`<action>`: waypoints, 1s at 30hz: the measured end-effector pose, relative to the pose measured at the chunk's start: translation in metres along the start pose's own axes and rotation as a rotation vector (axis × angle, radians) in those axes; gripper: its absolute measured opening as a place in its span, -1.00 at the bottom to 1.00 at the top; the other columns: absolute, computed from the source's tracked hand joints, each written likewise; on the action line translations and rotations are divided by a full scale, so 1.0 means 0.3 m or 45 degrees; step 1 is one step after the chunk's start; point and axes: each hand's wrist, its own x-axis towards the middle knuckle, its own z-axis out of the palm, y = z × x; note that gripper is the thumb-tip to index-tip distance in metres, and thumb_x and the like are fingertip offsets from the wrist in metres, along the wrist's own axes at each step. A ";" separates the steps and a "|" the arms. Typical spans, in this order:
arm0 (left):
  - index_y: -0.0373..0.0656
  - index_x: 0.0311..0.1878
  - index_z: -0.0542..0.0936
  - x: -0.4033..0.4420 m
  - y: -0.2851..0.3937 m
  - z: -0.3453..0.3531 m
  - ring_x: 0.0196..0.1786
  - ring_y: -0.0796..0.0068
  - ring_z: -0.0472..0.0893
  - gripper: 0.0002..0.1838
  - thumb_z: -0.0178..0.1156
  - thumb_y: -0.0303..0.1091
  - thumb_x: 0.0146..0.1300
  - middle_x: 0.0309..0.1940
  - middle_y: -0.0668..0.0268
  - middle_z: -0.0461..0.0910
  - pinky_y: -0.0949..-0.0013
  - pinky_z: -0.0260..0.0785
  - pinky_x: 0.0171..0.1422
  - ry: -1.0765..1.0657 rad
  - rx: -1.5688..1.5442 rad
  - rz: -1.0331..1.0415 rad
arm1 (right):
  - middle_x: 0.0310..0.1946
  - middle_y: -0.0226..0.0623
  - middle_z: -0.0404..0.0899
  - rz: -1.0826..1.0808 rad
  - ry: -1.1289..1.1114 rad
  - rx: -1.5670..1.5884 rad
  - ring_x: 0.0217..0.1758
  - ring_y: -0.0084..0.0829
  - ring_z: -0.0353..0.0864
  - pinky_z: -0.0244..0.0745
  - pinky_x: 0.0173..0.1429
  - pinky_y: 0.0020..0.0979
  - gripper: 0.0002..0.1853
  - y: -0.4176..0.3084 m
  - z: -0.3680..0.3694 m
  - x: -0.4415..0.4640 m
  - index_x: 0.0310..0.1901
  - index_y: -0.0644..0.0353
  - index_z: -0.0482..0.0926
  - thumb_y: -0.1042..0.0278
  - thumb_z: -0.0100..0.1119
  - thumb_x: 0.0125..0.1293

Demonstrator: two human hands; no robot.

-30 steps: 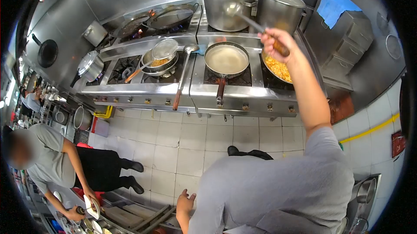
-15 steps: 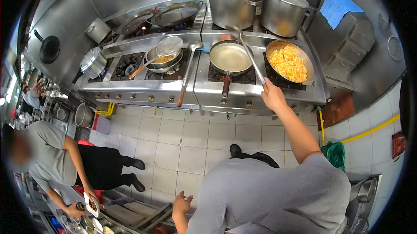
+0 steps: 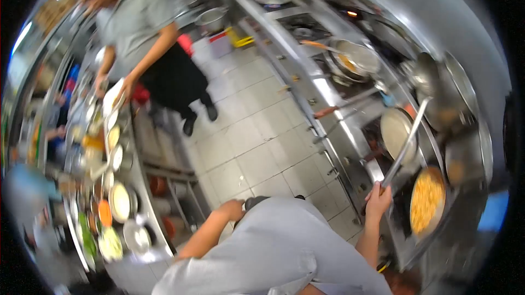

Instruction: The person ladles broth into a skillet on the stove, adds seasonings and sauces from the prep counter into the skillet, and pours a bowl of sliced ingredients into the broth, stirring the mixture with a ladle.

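Note:
My right hand [image 3: 378, 201] is closed around the handle of a long metal ladle [image 3: 406, 144]. It slants up over the stove, its far end blurred near the back. Beneath and beside the shaft sits a frying pan [image 3: 395, 131] with a pale inside. To its right, another pan holds a yellow-orange chopped food [image 3: 426, 202]. My left hand [image 3: 234, 210] hangs low beside my waist, away from the stove and counter. Motion blur hides how its fingers are set, and no object shows in it.
A co-worker [image 3: 136, 27] stands at the left counter, holding a white dish [image 3: 114, 95]. Bowls of ingredients, including a cream-coloured one [image 3: 120, 202], line that counter. Tall pots [image 3: 459, 114] stand at the back of the stove. A strainer [image 3: 363, 59] rests over another pan. Tiled floor [image 3: 246, 114] lies between.
The view has swung toward the left counter, so the stove now lies to the right. My right hand keeps hold of the ladle. My left hand, earlier with fingers apart, is now blurred.

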 end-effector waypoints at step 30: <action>-0.08 0.36 0.55 -0.205 -0.238 0.826 0.25 0.08 0.59 -0.09 -0.17 0.53 0.35 0.27 0.04 0.58 -0.11 0.40 0.29 0.075 -2.253 -0.651 | -0.23 0.11 0.71 -0.655 -1.805 -1.296 -0.08 0.12 0.69 0.54 0.06 -0.04 -0.40 -0.089 0.789 -0.293 -0.17 0.33 0.70 -0.21 0.13 0.35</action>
